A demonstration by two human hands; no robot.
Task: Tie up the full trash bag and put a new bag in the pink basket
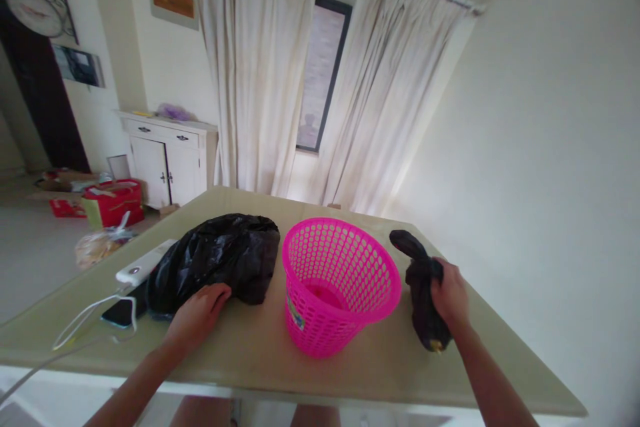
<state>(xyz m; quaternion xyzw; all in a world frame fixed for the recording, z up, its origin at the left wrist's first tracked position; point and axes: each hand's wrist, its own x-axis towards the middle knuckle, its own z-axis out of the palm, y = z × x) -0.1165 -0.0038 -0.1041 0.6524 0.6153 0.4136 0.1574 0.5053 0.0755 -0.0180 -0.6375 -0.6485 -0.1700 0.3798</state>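
Black roll: a dark rolled bundle of plastic bags [423, 290] lay on the bench [240, 347], just right of the pink basket, one end pointing up and away.
Right hand: the right hand [450, 297] was closed over the middle of the roll, its fingers [436, 273] curled around it, holding it against the bench top.
Left hand: the left hand [197, 313] lay flat with fingers stretched out and loose, fingertips touching the near edge of the crumpled black bag [215, 260]; nothing was clasped in it.
Pink basket: a perforated pink plastic basket [340, 283] stood upright between the two hands, mouth open upward, a small label on its near side.
Left edge of the bench: a white power bank [143, 263] and a dark phone [123, 312] lay beside the black bag, with a white cable [85, 320] trailing off the edge.
Background: pale curtains [260, 80] hung behind the bench, and a white cabinet [167, 160] stood against the wall at left.
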